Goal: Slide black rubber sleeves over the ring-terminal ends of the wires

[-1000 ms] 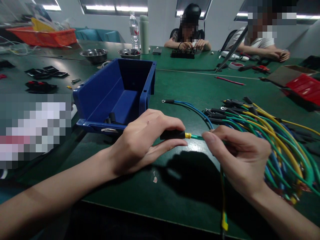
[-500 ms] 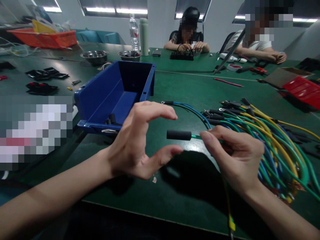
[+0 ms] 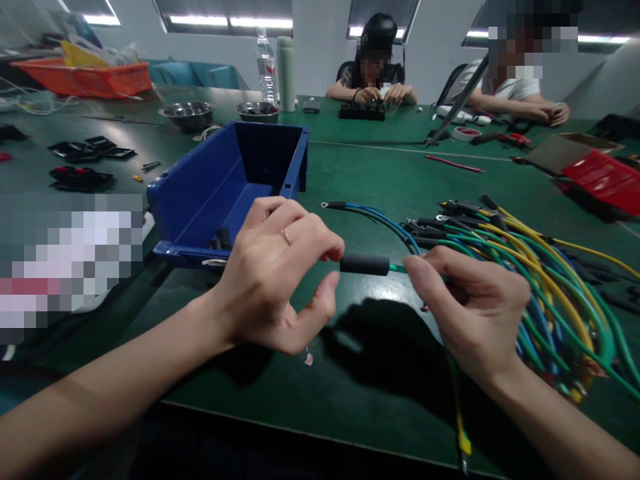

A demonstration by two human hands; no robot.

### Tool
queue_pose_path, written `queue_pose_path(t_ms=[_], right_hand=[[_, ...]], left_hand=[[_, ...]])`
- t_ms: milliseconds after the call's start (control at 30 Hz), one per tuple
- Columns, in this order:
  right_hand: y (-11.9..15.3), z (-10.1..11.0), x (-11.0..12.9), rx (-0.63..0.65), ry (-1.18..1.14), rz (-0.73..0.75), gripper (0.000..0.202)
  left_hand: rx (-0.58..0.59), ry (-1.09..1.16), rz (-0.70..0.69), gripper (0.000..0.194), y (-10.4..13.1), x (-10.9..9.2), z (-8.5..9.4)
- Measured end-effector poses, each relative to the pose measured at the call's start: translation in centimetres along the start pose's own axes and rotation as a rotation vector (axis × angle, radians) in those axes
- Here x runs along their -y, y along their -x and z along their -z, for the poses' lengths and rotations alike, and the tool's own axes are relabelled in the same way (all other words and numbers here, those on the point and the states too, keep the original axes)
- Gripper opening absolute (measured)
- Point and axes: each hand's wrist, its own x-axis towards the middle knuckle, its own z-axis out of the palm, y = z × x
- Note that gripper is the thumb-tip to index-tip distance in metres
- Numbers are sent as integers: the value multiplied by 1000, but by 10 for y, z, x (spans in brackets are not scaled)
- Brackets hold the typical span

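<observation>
My right hand (image 3: 475,307) pinches a thin green wire (image 3: 397,267) between thumb and forefinger. A short black sleeve (image 3: 365,264) sits on the wire and points left, toward my other hand. My left hand (image 3: 285,280), with a ring on one finger, has its fingers bent and its thumb apart from them. Its index fingertip is at the sleeve's left end; whether it touches, I cannot tell. Below my right hand hangs a yellow-green wire end with a yellow terminal (image 3: 465,443). Several black sleeves (image 3: 221,238) lie in the blue bin (image 3: 173,193) behind my left hand.
A heap of green, yellow and blue wires (image 3: 560,293) lies right of my right hand. One blue wire (image 3: 375,215) with a ring lug stretches left from it. Steel bowls (image 3: 187,115), a water bottle (image 3: 267,70) and a red bin (image 3: 607,183) stand farther off. Two people sit opposite.
My left hand has turned and its fingers have curled in, bringing the index fingertip to the sleeve's end. The sleeve has shifted slightly right and up. My right hand keeps its pinch.
</observation>
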Motion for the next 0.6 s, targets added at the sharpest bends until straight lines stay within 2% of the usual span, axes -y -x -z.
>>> queue_pose_path(t_ms=[433, 600], right_hand=[[2, 3, -3, 82, -25, -6, 44], [2, 2, -3, 94, 1, 37, 42]], left_hand=[[35, -9, -25, 12, 1, -1, 1], [24, -7, -26, 12, 0, -1, 1]])
